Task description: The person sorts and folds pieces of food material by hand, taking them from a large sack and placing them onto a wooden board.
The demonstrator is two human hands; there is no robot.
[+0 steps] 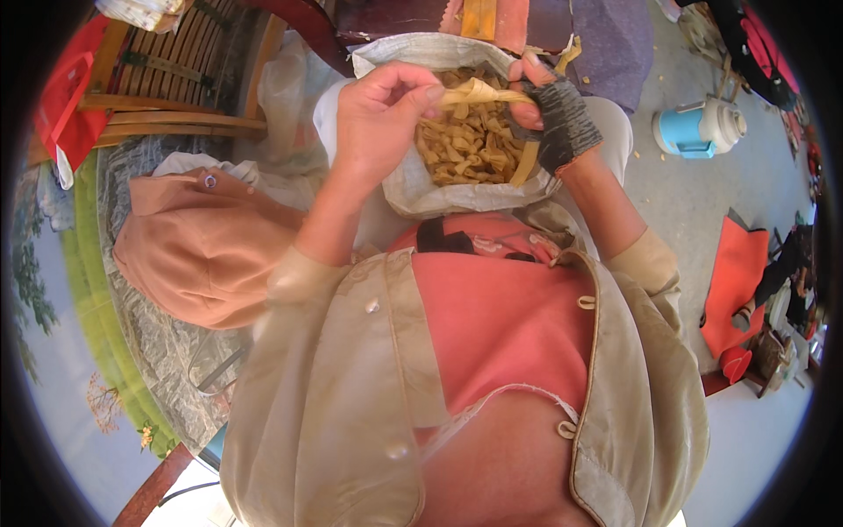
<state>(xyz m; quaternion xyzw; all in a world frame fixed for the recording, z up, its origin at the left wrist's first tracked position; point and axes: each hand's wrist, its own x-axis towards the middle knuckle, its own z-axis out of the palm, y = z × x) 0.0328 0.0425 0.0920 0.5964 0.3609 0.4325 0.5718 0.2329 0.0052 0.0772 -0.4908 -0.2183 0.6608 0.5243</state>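
Between my hands stretches a flat yellow-tan strip [477, 91], folded over in a loop or knot at its middle. It looks like tofu skin, though I cannot be sure. The thumb and fingers of my bare left hand [390, 115] pinch one end. My right hand [550, 109], in a dark grey fingerless glove, grips the other side, and a yellowish tail sticks out beyond it. Directly below, a white woven sack [421, 196] with its mouth spread wide holds many small knotted pieces [471, 148] of the same colour. A longer strip [525, 163] lies at their right edge.
Beyond the sack, yellow strips [479, 20] lie over pink cloth on a dark red surface. A salmon garment [204, 247] and a slatted wooden chair [171, 72] are on the left. On the floor at right stand a blue-and-white thermos jug [699, 128] and an orange-red bag [734, 283].
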